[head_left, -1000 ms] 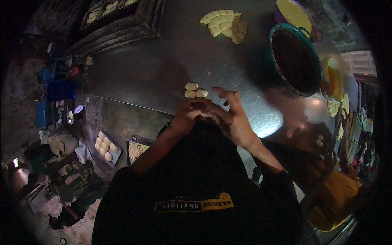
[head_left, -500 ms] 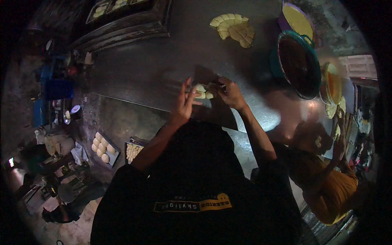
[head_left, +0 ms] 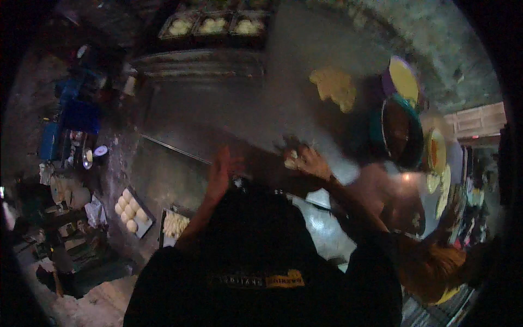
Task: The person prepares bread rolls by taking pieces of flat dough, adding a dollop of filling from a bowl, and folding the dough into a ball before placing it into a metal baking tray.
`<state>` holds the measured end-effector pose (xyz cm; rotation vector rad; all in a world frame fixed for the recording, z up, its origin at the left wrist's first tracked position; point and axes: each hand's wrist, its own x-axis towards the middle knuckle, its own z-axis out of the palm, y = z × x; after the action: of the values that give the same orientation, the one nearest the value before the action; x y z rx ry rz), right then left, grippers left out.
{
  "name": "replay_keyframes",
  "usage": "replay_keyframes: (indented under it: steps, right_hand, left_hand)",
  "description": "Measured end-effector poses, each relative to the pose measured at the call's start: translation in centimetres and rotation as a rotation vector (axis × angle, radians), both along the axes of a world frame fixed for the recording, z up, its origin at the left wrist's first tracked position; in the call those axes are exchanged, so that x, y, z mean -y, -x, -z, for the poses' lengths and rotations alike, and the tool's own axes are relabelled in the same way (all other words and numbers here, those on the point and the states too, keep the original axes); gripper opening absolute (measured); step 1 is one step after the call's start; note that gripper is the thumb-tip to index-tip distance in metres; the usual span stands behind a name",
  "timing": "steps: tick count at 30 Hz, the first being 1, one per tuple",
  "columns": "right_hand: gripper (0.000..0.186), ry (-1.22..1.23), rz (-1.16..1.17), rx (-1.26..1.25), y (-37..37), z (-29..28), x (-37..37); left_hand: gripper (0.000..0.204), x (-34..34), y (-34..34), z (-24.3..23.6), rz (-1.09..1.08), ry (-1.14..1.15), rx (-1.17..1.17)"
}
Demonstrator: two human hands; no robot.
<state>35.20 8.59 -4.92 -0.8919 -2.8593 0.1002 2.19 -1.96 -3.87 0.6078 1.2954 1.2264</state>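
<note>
Blurred at the front of the metal table [head_left: 190, 109], my left hand [head_left: 223, 166] has its fingers extended, with no object discernible in them. My right hand [head_left: 310, 163] lies farther right, fingers curved over small pale dough pieces [head_left: 292, 161], which it partly hides. Beyond it lies a flat, scored sheet of dough [head_left: 332, 90]. A teal tub with dark contents [head_left: 373, 144], a purple tub of yellow mixture [head_left: 403, 82] and a yellowish bowl [head_left: 436, 150] stand to the right.
Stacked trays with dough [head_left: 212, 24] sit at the back. Below left are trays of dough balls [head_left: 131, 210] and small pieces [head_left: 175, 223]. Another person in a mustard top [head_left: 436, 261] works at the right. Blue equipment [head_left: 65, 120] stands at the left.
My left hand has moved left, away from the dough pieces. My right hand has moved right with fingers over them. The view has shifted, so the tabletop items appear lower.
</note>
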Motion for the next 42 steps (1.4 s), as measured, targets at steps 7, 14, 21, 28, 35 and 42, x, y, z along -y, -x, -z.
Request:
replay_keyframes:
  steps: [7, 14, 21, 28, 35, 42]
  right_hand:
    - [0.035, 0.293, 0.172, -0.048, 3.9, 0.9, -1.0]
    - [0.05, 2.028, 0.367, -1.063, 18.0, -11.6, -7.9]
    - [0.051, 0.232, 0.092, -1.055, 24.7, -20.5, -31.8]
    - [0.048, -0.237, 0.067, -0.082, 23.5, -18.7, -43.4]
    - [0.031, -0.259, 0.582, -0.575, 16.7, -16.5, -44.3]
    - [0.043, 0.01, 0.53, 0.601, -1.7, -1.4, -31.9]
  left_hand:
    - [0.055, 1.2, 3.1, -1.7, -0.104, -0.014, -0.07]
    - [0.058, 4.4, 10.2, 5.4, -0.135, -0.235, -0.249]
    - [0.066, 6.4, 15.3, 0.7, -0.318, -0.168, -0.176]
    - [0.06, 6.8, 17.5, -1.5, -0.416, -0.158, -0.123]
    - [0.059, 8.4, 18.2, 0.7, -0.509, -0.027, -0.158]
    - [0.057, 7.0, 18.5, 2.2, -0.4, -0.033, -0.142]
